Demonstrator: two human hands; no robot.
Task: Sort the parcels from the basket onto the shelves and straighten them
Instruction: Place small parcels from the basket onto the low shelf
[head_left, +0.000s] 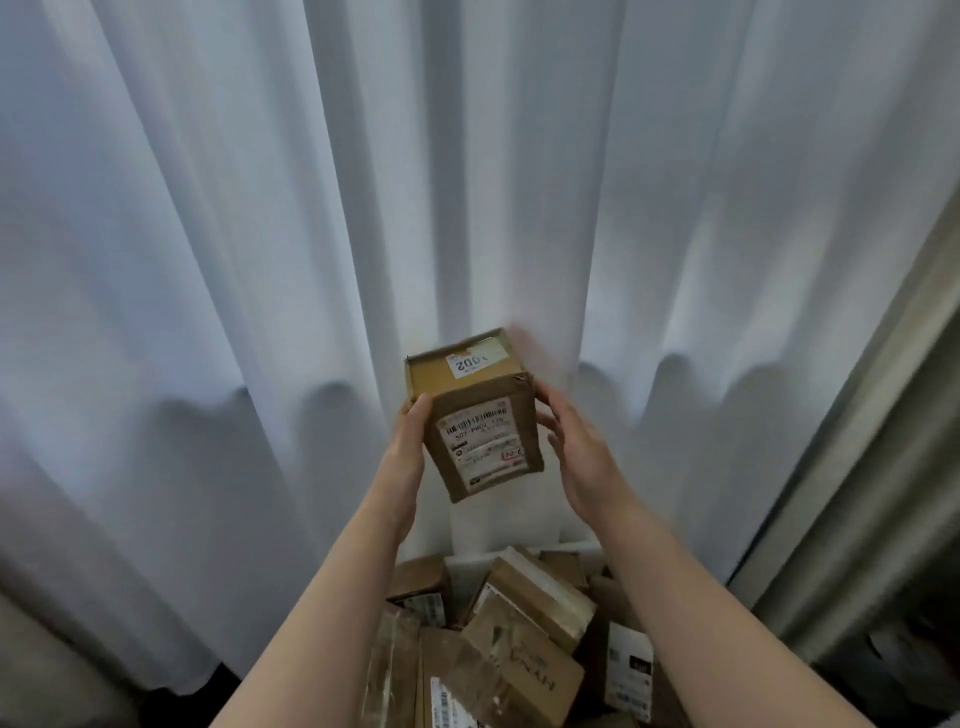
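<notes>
I hold a small brown cardboard parcel up in front of a white curtain, tilted, with a white shipping label facing me and a smaller sticker on its top. My left hand grips its left side, thumb on the front edge. My right hand is at its right side with fingers spread and nearly straight, fingertips at the box's edge. Below my arms lies a heap of several brown parcels in the basket, whose rim I cannot make out. No shelf is clearly in view.
White curtain folds fill the view ahead and to both sides. A grey vertical frame or post slants along the right edge. Dark floor shows at the lower left beneath the curtain hem.
</notes>
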